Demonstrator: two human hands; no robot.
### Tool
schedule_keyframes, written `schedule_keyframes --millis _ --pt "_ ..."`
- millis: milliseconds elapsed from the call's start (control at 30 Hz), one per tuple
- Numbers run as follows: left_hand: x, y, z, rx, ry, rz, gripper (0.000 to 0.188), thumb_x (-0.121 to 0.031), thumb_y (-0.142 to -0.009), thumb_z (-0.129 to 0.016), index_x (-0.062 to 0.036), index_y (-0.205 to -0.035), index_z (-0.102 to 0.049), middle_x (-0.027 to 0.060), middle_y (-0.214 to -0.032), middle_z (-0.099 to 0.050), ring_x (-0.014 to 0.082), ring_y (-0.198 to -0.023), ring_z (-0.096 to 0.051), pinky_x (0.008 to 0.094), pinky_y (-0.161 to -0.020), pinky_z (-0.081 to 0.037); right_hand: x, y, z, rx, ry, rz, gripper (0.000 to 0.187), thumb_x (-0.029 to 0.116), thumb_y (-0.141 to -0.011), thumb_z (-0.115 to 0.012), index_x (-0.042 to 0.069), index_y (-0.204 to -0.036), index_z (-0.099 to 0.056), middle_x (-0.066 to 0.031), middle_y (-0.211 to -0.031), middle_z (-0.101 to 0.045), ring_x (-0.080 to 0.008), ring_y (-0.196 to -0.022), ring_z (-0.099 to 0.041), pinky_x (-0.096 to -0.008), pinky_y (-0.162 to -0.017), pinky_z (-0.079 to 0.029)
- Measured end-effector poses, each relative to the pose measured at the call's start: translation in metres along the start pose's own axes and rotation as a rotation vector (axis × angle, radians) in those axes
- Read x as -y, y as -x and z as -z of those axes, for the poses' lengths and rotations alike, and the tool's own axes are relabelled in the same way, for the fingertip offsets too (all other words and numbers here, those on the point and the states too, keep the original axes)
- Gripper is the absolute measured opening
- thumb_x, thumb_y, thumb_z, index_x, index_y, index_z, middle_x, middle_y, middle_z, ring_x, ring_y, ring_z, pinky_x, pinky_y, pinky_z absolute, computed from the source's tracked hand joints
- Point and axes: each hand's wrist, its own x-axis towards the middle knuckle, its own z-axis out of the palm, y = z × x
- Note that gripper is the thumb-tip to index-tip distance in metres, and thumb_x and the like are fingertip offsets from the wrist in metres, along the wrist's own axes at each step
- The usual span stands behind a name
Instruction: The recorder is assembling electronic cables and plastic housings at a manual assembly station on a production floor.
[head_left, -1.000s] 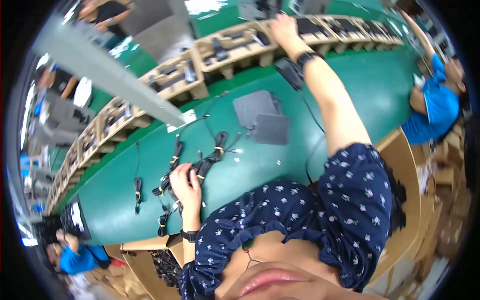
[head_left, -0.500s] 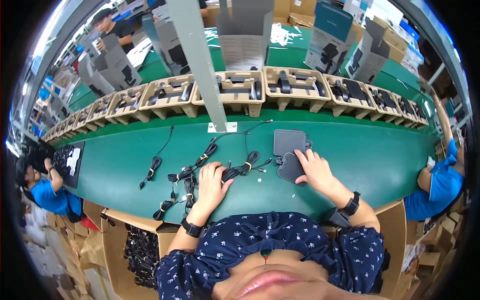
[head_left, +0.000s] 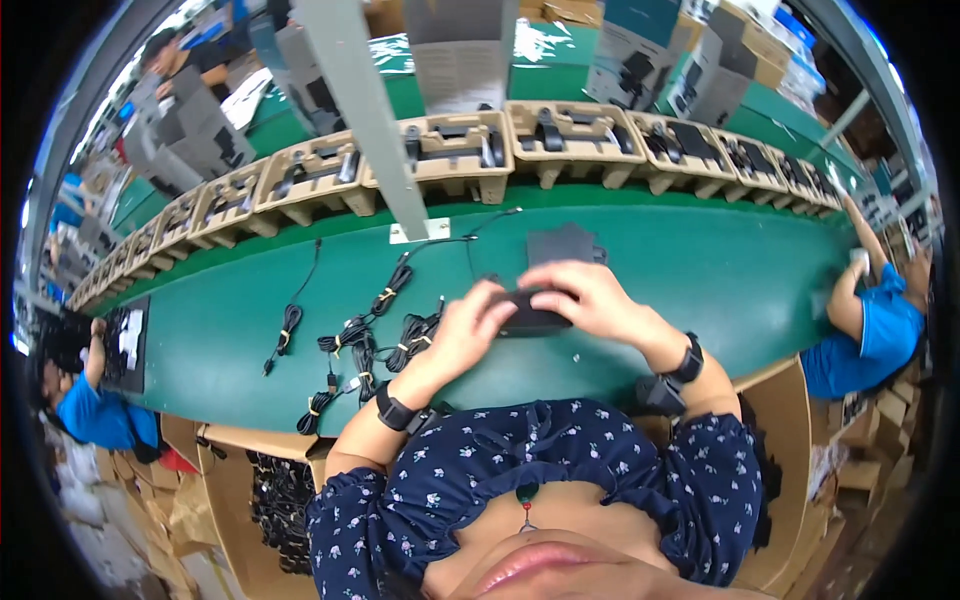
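Note:
My left hand [head_left: 465,332] and my right hand [head_left: 590,303] come together above the middle of the green table. Between them they grip a dark flat pad [head_left: 537,314] by its left and right ends, tilted up so that its thin side shows. Behind my right hand a second grey pad [head_left: 556,246] lies on the table, partly covered by the fingers. Beside my left hand lies a bundle of black cable [head_left: 410,340] tied with a pale band. More tied cables [head_left: 345,335] are spread to its left.
A row of brown moulded trays [head_left: 440,165] with black parts runs along the back. A grey metal post [head_left: 375,130] rises from the table [head_left: 220,330]. A carton of black cables [head_left: 205,480] stands at the lower left. Co-workers in blue sit left and right.
The nearer dark pad has been lifted off the table and tilted. My left hand has left the cables and moved right to take its other end.

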Motion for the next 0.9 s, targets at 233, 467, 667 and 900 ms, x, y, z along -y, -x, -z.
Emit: schedule_keyframes --millis 233,467,667,900 --pt "-0.01 -0.027 0.01 0.02 0.917 0.423 0.03 -0.031 -0.094 -0.049 -0.0016 -0.101 -0.046 0.012 -0.08 -0.061 0.0189 -0.056 -0.061 0.0216 -0.039 -0.042 -0.021 -0.013 -0.002 0.236 -0.776 -0.187 0.065 0.023 -0.08 -0.069 0.005 -0.133 -0.035 -0.0076 -0.116 -0.053 -0.0095 -0.081 -0.054 -0.0235 -0.065 -0.047" --pt "0.016 -0.031 -0.006 0.437 1.384 0.514 0.037 -0.037 -0.093 -0.05 -0.0005 -0.099 -0.048 0.0096 -0.064 -0.053 0.0177 -0.042 -0.049 0.0228 -0.035 -0.035 -0.045 -0.039 -0.015 0.113 -0.94 -0.1 0.056 0.001 -0.077 -0.068 0.007 -0.125 -0.04 -0.0047 -0.109 -0.057 -0.0087 -0.084 -0.053 -0.0243 -0.071 -0.046" --pt "0.025 -0.018 0.014 0.035 0.721 0.35 0.034 -0.029 -0.094 -0.048 -0.0019 -0.113 -0.048 0.0126 -0.093 -0.059 0.0179 -0.073 -0.059 0.0248 -0.059 -0.048 -0.069 -0.064 0.053 -0.571 -0.397 -0.098 0.025 0.022 -0.079 -0.071 0.008 -0.093 -0.056 0.0057 -0.07 -0.046 -0.0035 -0.063 -0.041 -0.0193 -0.053 -0.037" --pt "0.031 0.043 0.043 -0.018 -0.493 0.065 0.047 -0.013 -0.069 -0.073 -0.0029 -0.11 -0.053 0.0141 -0.105 -0.053 0.0305 -0.1 -0.049 0.0383 -0.087 -0.04 -0.192 -0.094 0.156 -0.87 0.287 -0.28 0.049 0.03 -0.077 -0.07 0.007 -0.117 -0.052 -0.0109 -0.096 -0.064 -0.0261 -0.085 -0.062 -0.035 -0.073 -0.048"
